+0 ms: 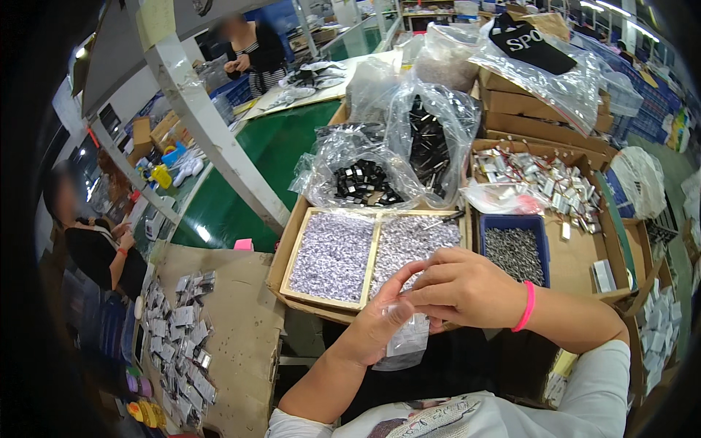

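My left hand (pixel 380 325) is closed around a small clear plastic bag (pixel 406 343) with something whitish in it; the contents are too unclear to name. Over the bag's upper end bends my right hand (pixel 454 286), a pink band on its wrist, its fingers pinched together against the left fingertips. What the right fingers grip is hidden. Just beyond the hands lies a wooden-framed tray (pixel 366 264) in two compartments, full of tiny whitish-grey pieces (pixel 330 252). To the right of it stands a blue bin (pixel 545 255) of small dark metal pieces (pixel 512 252).
Plastic bags of black parts (pixel 365 182) lie behind the tray. At right, a cardboard box (pixel 577 270) holds silver packs with red wires (pixel 558 182). Small packets (pixel 186 328) cover part of the left table (pixel 241 321). A slanted metal post (pixel 204 109) rises at left; two people work beyond.
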The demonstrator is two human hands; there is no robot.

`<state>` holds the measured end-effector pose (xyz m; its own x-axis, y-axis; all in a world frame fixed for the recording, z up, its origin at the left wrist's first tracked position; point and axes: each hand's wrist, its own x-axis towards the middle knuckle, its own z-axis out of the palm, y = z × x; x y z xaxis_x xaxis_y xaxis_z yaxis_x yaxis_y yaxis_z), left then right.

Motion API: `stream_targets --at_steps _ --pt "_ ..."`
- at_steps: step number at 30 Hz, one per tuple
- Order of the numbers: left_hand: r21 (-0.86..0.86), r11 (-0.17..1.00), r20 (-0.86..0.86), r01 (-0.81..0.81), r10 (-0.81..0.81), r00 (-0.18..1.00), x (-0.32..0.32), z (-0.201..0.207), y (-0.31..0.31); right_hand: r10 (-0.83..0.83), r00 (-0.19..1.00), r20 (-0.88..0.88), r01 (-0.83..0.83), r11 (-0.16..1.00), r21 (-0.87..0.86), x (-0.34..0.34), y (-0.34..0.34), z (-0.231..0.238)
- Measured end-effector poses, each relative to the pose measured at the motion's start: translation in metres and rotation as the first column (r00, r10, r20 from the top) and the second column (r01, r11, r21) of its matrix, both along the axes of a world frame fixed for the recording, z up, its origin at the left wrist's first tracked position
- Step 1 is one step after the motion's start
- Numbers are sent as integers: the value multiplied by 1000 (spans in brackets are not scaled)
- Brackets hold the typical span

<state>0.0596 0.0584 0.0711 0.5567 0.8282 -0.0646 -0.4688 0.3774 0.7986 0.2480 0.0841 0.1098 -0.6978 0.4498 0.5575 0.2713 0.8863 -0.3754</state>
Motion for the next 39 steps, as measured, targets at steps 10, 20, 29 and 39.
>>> stream_targets --at_steps 10,20,29,39 --pt "-92 984 -46 152 -157 987 -13 -8 -51 -36 989 144 28 998 62 -3 -51 12" --pt "118 987 -50 107 -102 994 -6 -9 -32 -87 990 107 99 988 -118 11 -40 19" --pt "16 999 -19 -48 49 999 -4 -23 3 -487 868 -95 480 873 -89 97 -11 10" --pt "-48 985 43 -166 168 985 -18 -18 20 -742 70 667 977 188 106 233 16 -59"
